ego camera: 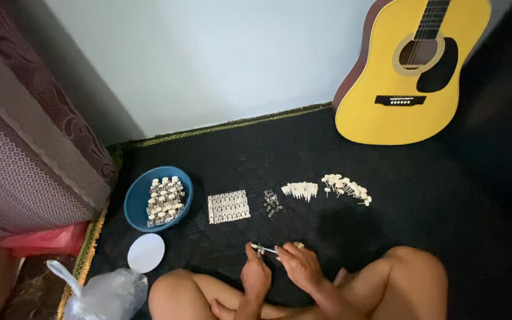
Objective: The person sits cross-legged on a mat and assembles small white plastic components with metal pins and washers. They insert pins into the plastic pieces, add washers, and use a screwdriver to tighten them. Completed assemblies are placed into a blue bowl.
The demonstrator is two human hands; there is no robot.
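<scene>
The fingers of the left hand (pixel 256 274) and the right hand (pixel 299 265) close together on one small metal part (pixel 264 249), a slim silvery piece held just above the black mat (pixel 422 195). The left hand pinches its near end; the right hand grips the other end, and a pale knob shows at the right fingertips. Both hands sit at 6 o'clock in the view, between the person's bare knees.

At 12 o'clock from the hands, rows of small parts lie sorted on the mat. Directly above is a flat block of metal plates (pixel 228 206), laid side by side. Just to its right lies a small cluster of tiny rings (pixel 272 202). Further toward 1 o'clock lie a bunch of white pegs (pixel 301 190) and then a spread of white knobs (pixel 346 188).

At 10 o'clock stands a blue bowl (pixel 137 195) filled with assembled metal pieces with white knobs. Below it, at 9 o'clock, lies a white round lid (pixel 146 253), and beside that a clear plastic bag (pixel 105 294).

At 1 o'clock, well apart, a yellow acoustic guitar (pixel 407 77) leans against the pale wall (pixel 220 59). A patterned curtain (pixel 25 136) hangs at the left edge.
</scene>
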